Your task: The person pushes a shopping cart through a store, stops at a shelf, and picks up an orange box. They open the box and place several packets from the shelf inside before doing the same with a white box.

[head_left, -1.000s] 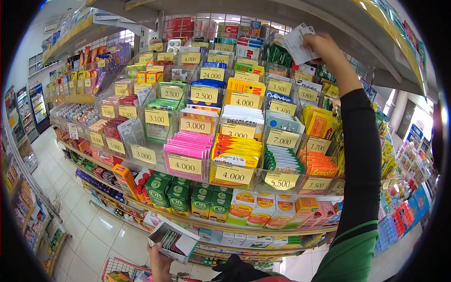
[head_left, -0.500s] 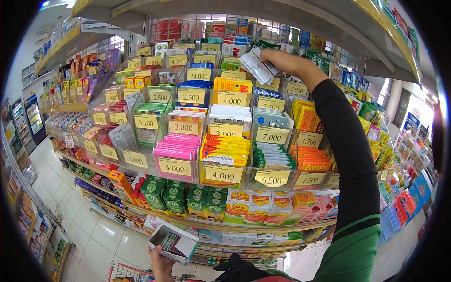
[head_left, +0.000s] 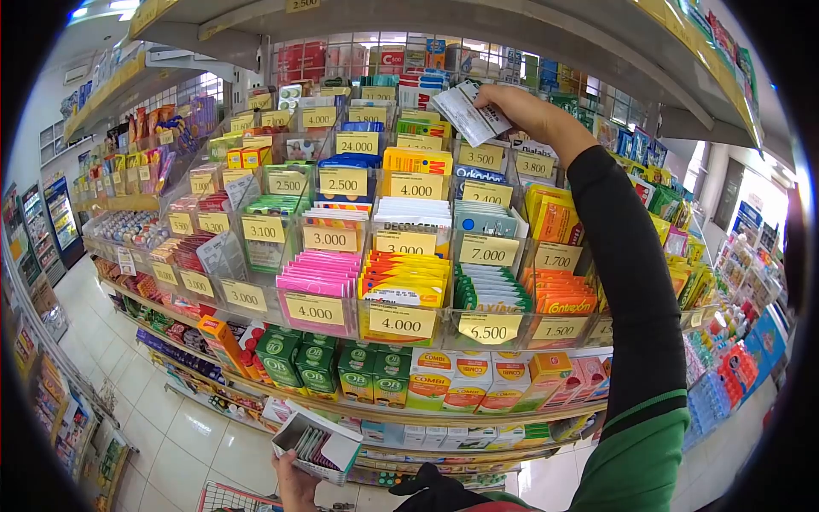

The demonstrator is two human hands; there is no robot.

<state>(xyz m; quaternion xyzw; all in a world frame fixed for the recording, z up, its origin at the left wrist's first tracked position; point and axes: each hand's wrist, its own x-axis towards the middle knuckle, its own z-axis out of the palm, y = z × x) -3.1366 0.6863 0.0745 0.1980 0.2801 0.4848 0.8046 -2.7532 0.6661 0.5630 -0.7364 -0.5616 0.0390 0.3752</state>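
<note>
My right hand is closed on a white printed sachet, possibly more than one, above a compartment at the back right of the rack. A 3.500 price label shows just under the sachet. Low in the view, my left hand grips an open white cardboard box from its left side. Several thin sachets stand on edge inside this box. Part of the left hand's fingers is hidden by the box.
Clear dividers split the rack into tiers of sachets with yellow price labels. A metal shelf overhangs it. Green boxes and white-orange boxes line the shelf below. A wire basket is at the bottom.
The sachet in my right hand has tilted and shifted slightly, so the 3.500 label beneath it shows more fully. My left hand still holds the box, almost unmoved.
</note>
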